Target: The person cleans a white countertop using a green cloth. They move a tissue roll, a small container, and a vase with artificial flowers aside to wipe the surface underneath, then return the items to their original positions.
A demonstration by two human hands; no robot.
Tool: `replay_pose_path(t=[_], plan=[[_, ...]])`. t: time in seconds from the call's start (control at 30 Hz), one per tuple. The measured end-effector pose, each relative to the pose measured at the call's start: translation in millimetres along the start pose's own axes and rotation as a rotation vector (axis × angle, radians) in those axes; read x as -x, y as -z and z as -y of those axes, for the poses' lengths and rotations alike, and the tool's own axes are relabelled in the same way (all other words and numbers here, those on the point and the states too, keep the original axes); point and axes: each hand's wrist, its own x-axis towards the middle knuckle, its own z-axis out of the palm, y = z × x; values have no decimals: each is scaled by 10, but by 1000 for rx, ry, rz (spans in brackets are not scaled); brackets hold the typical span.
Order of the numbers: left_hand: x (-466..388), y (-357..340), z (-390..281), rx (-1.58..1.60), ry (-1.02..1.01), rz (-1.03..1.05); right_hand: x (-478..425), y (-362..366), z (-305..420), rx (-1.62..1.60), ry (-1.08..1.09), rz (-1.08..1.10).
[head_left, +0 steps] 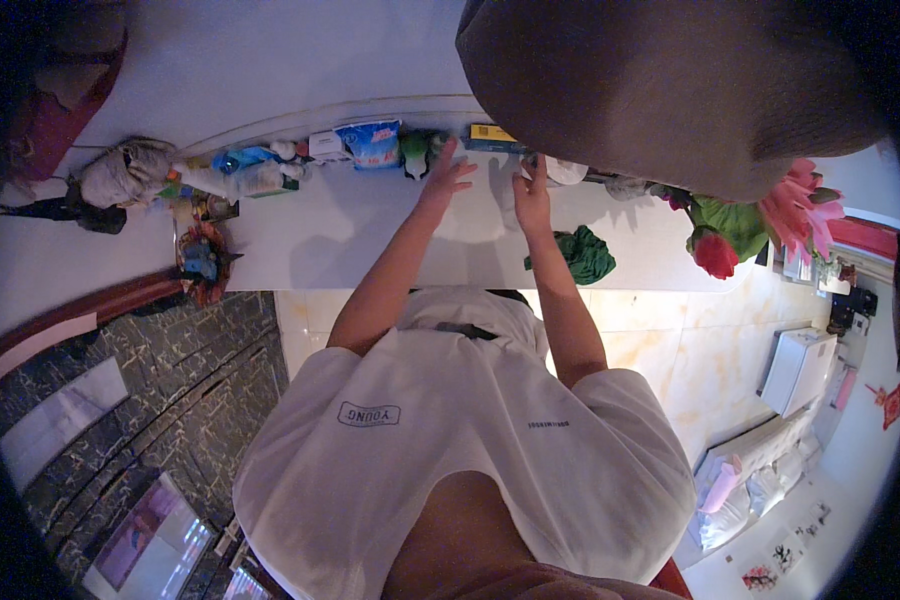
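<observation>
My left hand (445, 182) is held over the back of a white tabletop (330, 247), fingers apart, with nothing seen in it. A green-and-white item (415, 156) and a blue plastic packet (375, 145) stand just left of it. My right hand (532, 191) is near a white round item (567, 172), its fingertips close to that item's left side; whether they touch or grip anything is unclear. A yellow-and-dark box (493, 138) lies behind and between the hands. A crumpled dark green cloth (586, 255) rests beside my right forearm.
A row of small items runs along the wall, with a white box (331, 146), a light cloth bag (126, 174) and a decorated figure (204, 259) at the left. Artificial flowers (715, 253) stand at the right. A large brown surface (667, 82) hangs close above, covering part of the view.
</observation>
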Motion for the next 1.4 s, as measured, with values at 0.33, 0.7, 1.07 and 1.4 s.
replay_pose_path(t=[0.33,0.7,1.07,1.4], plan=[[553,524,174,86,-15,-89,882,-282,-19,174,50,78],[905,749,397,124,33,-142,1101,-588,-201,850,301,234],[1159,1017,407,135,-4,-102,1203,-734,-72,870,354,109],[855,1084,402,183,46,-112,852,-905,47,443,215,42]])
